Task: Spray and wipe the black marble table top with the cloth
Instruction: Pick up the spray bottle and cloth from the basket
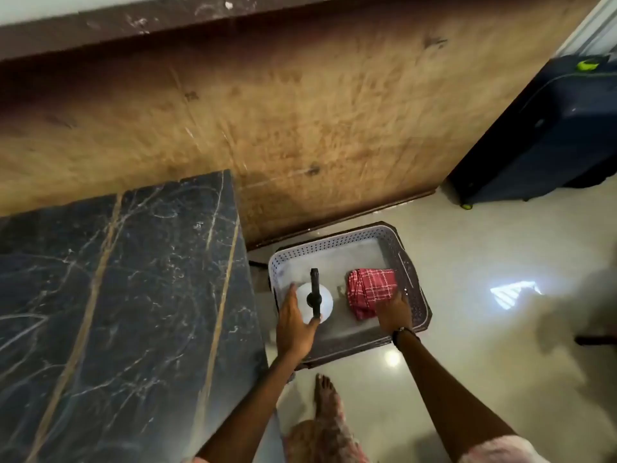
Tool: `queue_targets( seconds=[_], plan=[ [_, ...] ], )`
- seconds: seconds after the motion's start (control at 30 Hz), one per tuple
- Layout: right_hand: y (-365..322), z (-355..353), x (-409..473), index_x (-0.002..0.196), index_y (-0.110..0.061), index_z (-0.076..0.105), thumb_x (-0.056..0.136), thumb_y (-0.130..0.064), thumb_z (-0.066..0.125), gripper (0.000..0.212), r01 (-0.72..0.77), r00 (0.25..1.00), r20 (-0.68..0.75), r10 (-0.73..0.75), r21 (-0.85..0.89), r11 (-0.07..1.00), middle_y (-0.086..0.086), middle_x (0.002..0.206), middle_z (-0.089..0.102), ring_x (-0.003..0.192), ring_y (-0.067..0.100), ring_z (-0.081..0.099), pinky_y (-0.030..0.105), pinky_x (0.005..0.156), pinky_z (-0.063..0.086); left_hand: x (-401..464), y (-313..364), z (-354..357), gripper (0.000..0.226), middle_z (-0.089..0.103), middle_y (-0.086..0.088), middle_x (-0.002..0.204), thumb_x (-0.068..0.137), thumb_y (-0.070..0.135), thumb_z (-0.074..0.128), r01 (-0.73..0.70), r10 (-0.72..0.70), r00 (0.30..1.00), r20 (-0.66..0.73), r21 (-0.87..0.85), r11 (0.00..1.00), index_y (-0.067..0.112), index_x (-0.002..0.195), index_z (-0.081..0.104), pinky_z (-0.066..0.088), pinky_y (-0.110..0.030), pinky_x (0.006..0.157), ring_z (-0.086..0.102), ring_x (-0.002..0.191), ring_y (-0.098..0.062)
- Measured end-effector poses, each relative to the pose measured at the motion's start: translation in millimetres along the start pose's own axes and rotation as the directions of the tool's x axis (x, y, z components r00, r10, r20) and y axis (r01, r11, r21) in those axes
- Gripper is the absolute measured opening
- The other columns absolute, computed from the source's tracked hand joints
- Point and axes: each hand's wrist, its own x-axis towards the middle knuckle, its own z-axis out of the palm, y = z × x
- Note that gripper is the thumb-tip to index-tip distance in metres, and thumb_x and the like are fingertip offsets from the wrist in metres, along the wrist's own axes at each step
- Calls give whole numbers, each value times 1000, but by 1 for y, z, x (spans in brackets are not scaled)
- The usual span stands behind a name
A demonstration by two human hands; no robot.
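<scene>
Left of the basket (412,285), the tabletop (117,312) runs off the left and bottom edges. Inside the basket, the right hand (394,314) covers the near corner of the cloth (370,287), and we cannot see its fingers. Beyond the basket, a suitcase (551,135) is cut off at right.
</scene>
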Motion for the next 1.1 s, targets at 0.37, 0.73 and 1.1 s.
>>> queue_targets(
  seconds=[0.37, 0.73, 1.1],
  plan=[
    [17, 16, 65, 136, 4, 33, 85, -13, 60, 60, -49, 997, -67, 36, -203, 978, 29, 139, 38, 127, 46, 37, 54, 104, 33, 51, -11, 25, 74, 59, 3, 131, 73, 44, 68, -138, 146, 989, 36, -172, 975, 34, 138, 34, 40, -40, 105, 52, 124, -21],
    [10, -19, 35, 103, -24, 64, 83, -4, 68, 29, 112, 956, 207, -209, 399, 910, 13, 103, 70, 93, 27, 67, 51, 83, 55, 26, 27, 11, 53, 66, 9, 101, 80, 6, 58, -250, 255, 967, 3, -204, 947, 21, 130, 46, 56, -28, 75, 64, 77, -11],
    [-79, -80, -92, 120, -20, 54, 78, -32, 69, 47, -155, 861, 397, -319, 801, 579, 10, 110, 70, 102, 28, 66, 39, 80, 54, -104, 101, -84, 33, 60, -15, 84, 69, 14, 63, -451, 409, 893, -189, -372, 811, 13, 101, 60, 46, -21, 60, 55, 59, -17]
  ],
)
